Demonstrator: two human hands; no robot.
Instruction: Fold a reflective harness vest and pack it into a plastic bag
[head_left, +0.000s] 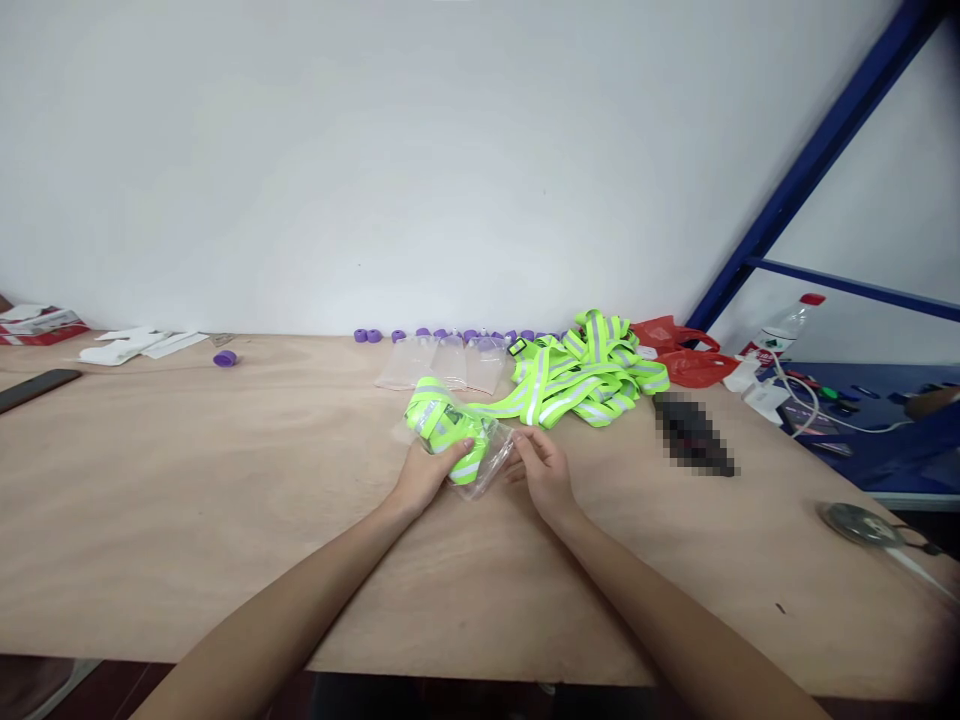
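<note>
near the middle of the frame, the left hand (429, 472) grips a folded bundle of neon yellow reflective strap (441, 425), fingers curled around its lower end. the bundle sits partly inside a clear plastic bag (491, 462) that lies on the plywood desk (225, 520). the right hand (541, 468) rests just beside it, fingers lightly bent and pinching the bag's right edge. above and to the right of the hands, a loose pile of the same yellow straps (585, 375) spreads across the desk, touching a few empty clear bags (442, 362) laid flat to its left. a row of small purple caps (450, 335) runs along the wall behind them, and one purple cap (225, 358) lies apart toward the upper left. at the far left edge are a dark phone (37, 388) and some white papers (139, 344). right of the pile lies a red plastic bag (682, 352), and further right a plastic bottle (784, 328) with a red cap.
</note>
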